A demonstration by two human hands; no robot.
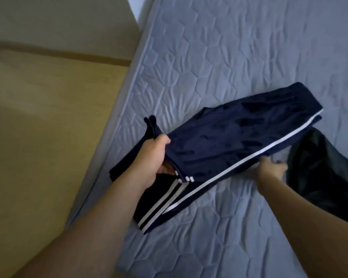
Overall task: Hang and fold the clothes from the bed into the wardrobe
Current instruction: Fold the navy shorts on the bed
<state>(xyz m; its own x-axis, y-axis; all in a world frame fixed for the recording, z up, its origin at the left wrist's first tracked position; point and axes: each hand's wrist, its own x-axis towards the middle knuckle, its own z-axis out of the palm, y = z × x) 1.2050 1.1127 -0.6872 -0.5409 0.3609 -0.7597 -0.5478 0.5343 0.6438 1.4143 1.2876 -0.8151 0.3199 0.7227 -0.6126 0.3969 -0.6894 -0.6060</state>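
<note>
**Head view: two hands hold blue pants on the bed**

The head view looks down at a bed with a pale blue quilted mattress (219, 63). Its left edge runs from the top of the picture down to the bottom left. Past that edge lies a tan floor (38, 117).

A pair of dark blue track pants (229, 141) with white stripes lies on the mattress, close to the left edge and reaching toward the right side. The pants are folded over on themselves. The wide part lies flat on the mattress. The end near the left edge is lifted up and bunched, and more of the pants hangs below it with two white stripes showing.

The left hand (155, 159) grips that lifted end. Its fingers are curled around the cloth, with the thumb on top and the other fingers tucked under the fold.

The right hand (271, 167) is at the long striped edge of the pants, nearer the right side of the mattress. Its fingers are bent and pinch the edge of the cloth just beside the white stripe.

A black piece of clothing (321, 173) lies in a heap at the right edge of the picture, just beside the right hand. It also rests on the mattress.
</note>
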